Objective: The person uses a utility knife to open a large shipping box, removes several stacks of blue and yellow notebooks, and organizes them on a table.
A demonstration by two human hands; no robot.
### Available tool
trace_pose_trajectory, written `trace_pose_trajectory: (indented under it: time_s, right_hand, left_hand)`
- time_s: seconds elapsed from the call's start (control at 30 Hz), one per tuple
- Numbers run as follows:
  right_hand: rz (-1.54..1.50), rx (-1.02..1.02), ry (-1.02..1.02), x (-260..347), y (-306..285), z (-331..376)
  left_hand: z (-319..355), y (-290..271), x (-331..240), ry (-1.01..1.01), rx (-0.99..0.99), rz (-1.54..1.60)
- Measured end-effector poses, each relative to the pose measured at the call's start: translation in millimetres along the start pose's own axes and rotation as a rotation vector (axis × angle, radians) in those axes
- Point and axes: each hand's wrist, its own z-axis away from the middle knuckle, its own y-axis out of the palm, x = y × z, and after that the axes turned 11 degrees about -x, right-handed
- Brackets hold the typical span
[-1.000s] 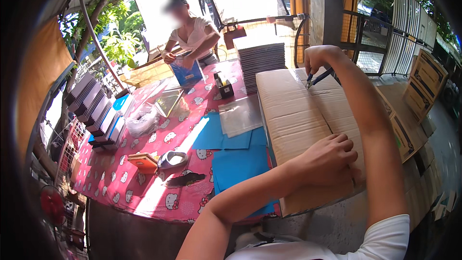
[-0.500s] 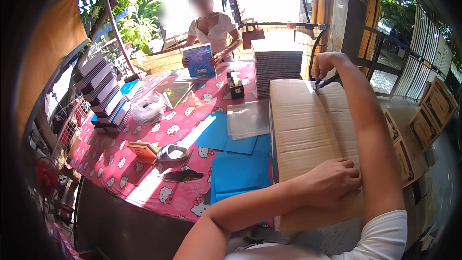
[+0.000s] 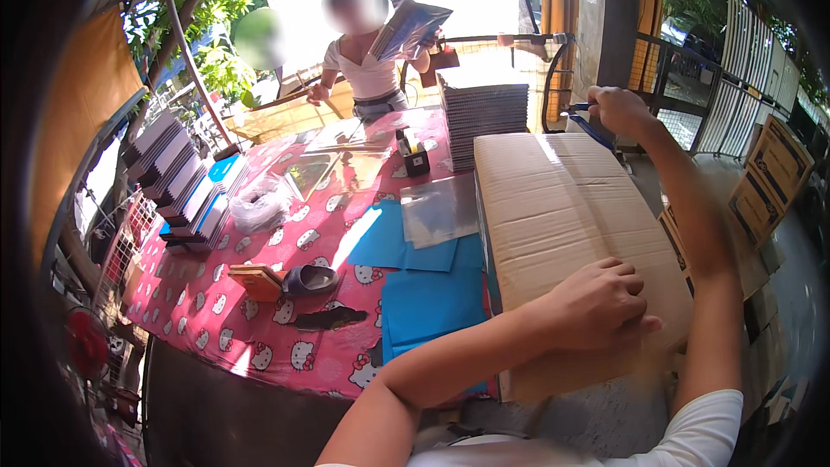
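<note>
A large brown cardboard box (image 3: 553, 216) lies in front of me, with a shiny strip along part of its top. Over its near end, my left hand (image 3: 596, 304) is closed, fingers curled; whatever they may hold is hidden. My right hand (image 3: 621, 111) is raised at the box's far right corner, closed around a slim dark blue tool (image 3: 591, 129) whose exact kind I cannot make out. Across the table, a person in a white top lifts a plastic-wrapped book (image 3: 411, 28) in one hand; their other hand (image 3: 318, 93) is free.
Blue sheets (image 3: 432, 307) and clear plastic sleeves (image 3: 439, 210) lie left of the box on a pink patterned tablecloth (image 3: 216, 316). Book stacks stand at the far side (image 3: 486, 121) and left (image 3: 177, 182). A tape roll (image 3: 309, 280) sits near a small orange-brown case (image 3: 257, 282).
My right hand has moved slightly away and right with the dark blue tool, off the box top. The person opposite has raised the book and taken one hand off it.
</note>
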Motion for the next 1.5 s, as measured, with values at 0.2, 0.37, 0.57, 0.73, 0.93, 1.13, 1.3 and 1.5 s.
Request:
trace_pose_trajectory:
  time_s: [0.2,0.37,0.57,0.73,0.93,1.13,1.3,1.5]
  right_hand:
    - [-0.57,0.065,0.487,35.2,-11.0,93.0]
    - [-0.869,-0.206,0.488,6.3,50.6,134.4]
    - [-0.702,-0.384,0.365,20.3,47.5,138.0]
    - [-0.66,-0.417,0.339,18.4,51.9,141.7]
    - [-0.64,-0.375,0.351,17.9,43.0,148.0]
    - [-0.643,-0.333,0.322,36.9,40.0,143.1]
    - [-0.592,-0.303,0.31,28.6,41.7,147.0]
    - [-0.511,-0.306,0.281,23.0,47.1,148.3]
  left_hand:
    - [-2.7,-10.5,-4.4,0.035,-0.206,-0.017]
    - [-5.7,-16.9,-3.4,0.052,-0.497,0.12]
    - [4.7,-64.0,-10.5,0.138,-0.631,0.163]
    - [34.9,-119.4,-24.5,0.146,-0.561,0.116]
    - [30.0,-145.7,-49.9,-0.324,-0.442,0.093]
    - [25.9,-101.0,-11.4,0.22,-0.939,0.312]
    - [43.1,-98.5,-7.4,0.278,-1.102,0.37]
    - [27.4,-125.2,-40.4,-0.269,-0.68,0.135]
